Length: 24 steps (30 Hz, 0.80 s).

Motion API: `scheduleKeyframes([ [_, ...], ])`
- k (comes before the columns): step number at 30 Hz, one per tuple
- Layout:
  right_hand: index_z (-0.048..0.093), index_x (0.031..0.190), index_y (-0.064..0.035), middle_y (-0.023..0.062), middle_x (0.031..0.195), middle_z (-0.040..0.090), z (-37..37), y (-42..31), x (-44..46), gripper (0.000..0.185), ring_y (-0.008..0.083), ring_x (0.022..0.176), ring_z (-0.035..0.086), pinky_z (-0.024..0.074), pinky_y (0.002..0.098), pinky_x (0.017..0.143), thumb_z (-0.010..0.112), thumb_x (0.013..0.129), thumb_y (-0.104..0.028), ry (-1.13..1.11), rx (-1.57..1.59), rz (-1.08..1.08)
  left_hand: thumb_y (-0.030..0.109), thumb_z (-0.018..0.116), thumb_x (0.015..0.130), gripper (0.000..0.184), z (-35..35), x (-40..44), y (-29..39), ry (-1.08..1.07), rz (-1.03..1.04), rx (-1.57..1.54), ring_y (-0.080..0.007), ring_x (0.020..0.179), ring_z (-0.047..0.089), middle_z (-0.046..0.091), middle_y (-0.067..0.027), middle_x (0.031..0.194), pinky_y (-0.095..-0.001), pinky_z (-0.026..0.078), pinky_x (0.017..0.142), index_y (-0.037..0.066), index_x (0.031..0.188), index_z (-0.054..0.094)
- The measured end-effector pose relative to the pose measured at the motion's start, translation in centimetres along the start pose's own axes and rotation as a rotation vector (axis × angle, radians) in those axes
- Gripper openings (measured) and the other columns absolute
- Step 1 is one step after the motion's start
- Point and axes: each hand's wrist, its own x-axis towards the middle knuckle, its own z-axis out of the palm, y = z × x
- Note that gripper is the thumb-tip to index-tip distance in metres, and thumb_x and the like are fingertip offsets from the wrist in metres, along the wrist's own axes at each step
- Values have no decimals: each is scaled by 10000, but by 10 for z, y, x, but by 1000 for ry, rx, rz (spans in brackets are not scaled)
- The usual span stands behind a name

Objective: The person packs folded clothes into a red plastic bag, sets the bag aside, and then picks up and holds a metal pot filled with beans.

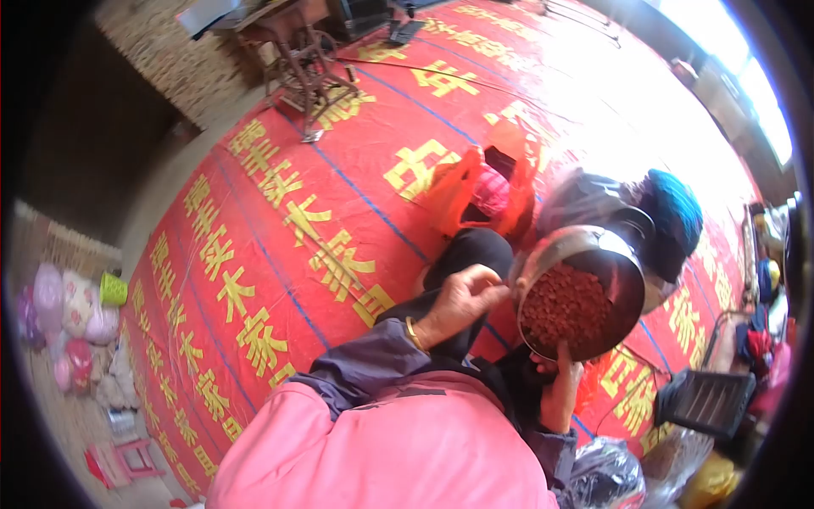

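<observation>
The pot (626, 284), its underside hidden, tilts toward us with red pieces (566, 307) inside. Our right hand (561, 382) is clamped on its near rim; whether our left hand (458, 305) (curled just beside the pot) pinches anything, we cannot tell.

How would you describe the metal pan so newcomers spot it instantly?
Over the yellow-lettered red floor sheet, find the person's right hand. It holds the pan, round and rigid, whose heap of reddish-brown pieces sets it apart from the orange bag nearby.
</observation>
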Motion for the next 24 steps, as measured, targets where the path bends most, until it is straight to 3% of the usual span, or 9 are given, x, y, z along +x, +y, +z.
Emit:
scheduleKeyframes([
  [1,624,1105,12,98,835,713,-1,-1,0,354,139,666,655,477,235,583,620,999,-325,38,9,-5,116,717,931,174,-4,3,0,69,45,110,-64,911,595,656,-8,948,-246,501,807,2,1051,665],
  [2,634,1088,10,95,832,714,-3,1,0,358,144,670,658,476,242,586,619,996,-336,-12,-16,4,178,767,890,182,-6,8,-15,175,155,135,-58,755,596,658,1,789,-266,509,668,44,979,682],
  [3,643,1071,7,92,828,716,-9,2,0,363,149,673,661,474,248,589,619,994,-347,-52,-42,7,174,765,887,181,-8,11,-17,246,174,224,-92,741,628,671,-41,768,-290,522,660,34,969,685],
  [6,651,1035,9,94,822,715,-21,1,0,384,144,661,649,462,258,583,618,984,-371,-42,-56,18,139,766,859,171,-16,22,-20,311,290,418,-193,741,652,655,-94,850,-328,530,659,30,949,669],
  [10,644,1002,9,84,827,693,-22,-9,1,343,135,638,621,448,259,579,600,984,-331,-51,-14,52,102,763,825,215,-16,45,-1,251,457,778,-268,850,629,649,-105,908,-381,506,776,23,993,655],
  [12,642,997,8,82,829,688,-23,-11,1,331,133,634,616,446,260,578,596,983,-319,-54,9,63,155,773,795,240,-14,64,1,263,602,957,-314,951,593,642,-104,962,-435,470,852,42,971,655],
  [16,648,987,7,81,805,688,-25,-14,5,326,128,630,609,445,260,580,600,980,-315,-36,47,56,298,757,792,301,-27,95,-14,150,489,1251,-294,1027,585,647,-88,1002,-442,438,897,70,968,670],
  [17,653,977,7,80,795,687,-26,-14,6,332,127,631,610,443,258,581,603,979,-321,-34,50,50,350,748,785,316,-34,101,-23,149,525,1352,-284,998,592,642,-73,972,-439,446,843,100,964,674],
  [24,666,1000,11,82,823,700,-31,-16,2,366,135,650,625,455,268,595,629,971,-351,-44,75,53,320,755,793,290,-41,100,-25,151,516,1390,-283,991,593,647,-79,970,-444,448,860,92,942,655],
])
